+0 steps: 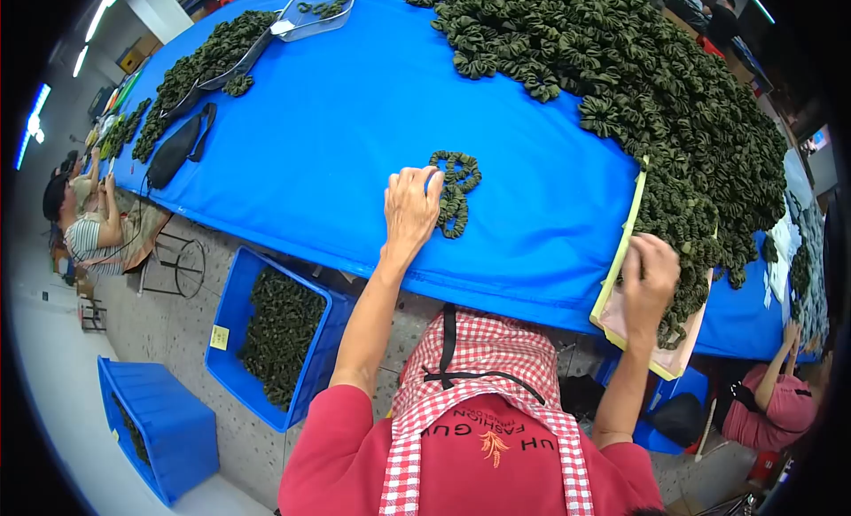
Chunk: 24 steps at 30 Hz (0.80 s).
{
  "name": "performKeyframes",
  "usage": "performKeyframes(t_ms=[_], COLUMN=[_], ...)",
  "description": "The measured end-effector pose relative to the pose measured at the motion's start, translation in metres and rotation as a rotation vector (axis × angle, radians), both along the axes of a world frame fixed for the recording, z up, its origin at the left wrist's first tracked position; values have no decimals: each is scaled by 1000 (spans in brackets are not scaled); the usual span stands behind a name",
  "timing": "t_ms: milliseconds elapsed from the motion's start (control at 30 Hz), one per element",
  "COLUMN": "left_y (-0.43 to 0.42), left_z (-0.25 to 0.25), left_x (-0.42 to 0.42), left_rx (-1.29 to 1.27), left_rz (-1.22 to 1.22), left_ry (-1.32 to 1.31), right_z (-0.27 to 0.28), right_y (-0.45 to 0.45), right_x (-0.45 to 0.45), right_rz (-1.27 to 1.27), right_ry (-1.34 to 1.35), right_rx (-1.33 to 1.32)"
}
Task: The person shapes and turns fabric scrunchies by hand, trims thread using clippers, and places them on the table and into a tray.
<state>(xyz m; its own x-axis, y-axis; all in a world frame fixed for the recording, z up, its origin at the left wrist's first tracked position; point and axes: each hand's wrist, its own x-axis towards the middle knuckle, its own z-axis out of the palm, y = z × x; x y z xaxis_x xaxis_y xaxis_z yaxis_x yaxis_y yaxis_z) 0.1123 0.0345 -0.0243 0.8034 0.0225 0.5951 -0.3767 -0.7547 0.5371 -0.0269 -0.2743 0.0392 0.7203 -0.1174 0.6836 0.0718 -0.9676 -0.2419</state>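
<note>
Several dark green gathered fabric scrunchies [456,197] lie in a small cluster on the blue table cover. At their left edge is my left hand [412,207], its fingers bent down and closed at the rim of a scrunchie; the fingertips are partly hidden. My right hand [651,277] is over a yellow-edged box [631,216] filled with similar scrunchies [678,219]. Its fingers are curled and slightly blurred, and whatever may be between them does not show.
A large heap of scrunchies [612,64] covers the far right of the table. At left are a filled tray [257,50], another wire-like tray [341,19] and a black pouch [177,148]. Blue bins [232,339] stand on the floor. Other people sit at both sides.
</note>
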Motion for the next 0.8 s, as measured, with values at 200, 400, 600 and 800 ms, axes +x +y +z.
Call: performKeyframes(t_ms=[200, 400, 600, 800], left_y=[-15, -36, -51, -54], left_z=[-3, 35, 25, 31], left_x=[21, -38, -99, -121], left_rx=[73, -330, -474, -1015], left_rz=[-1, -320, -573, -740], left_ry=[-3, 85, 225, 615], right_z=[-7, -3, -13, -9], right_y=[57, 85, 94, 96], right_x=[10, 12, 5, -10], right_rz=[261, 379, 541, 703], right_ry=[103, 166, 236, 427], right_rx=[87, 741, 971, 933])
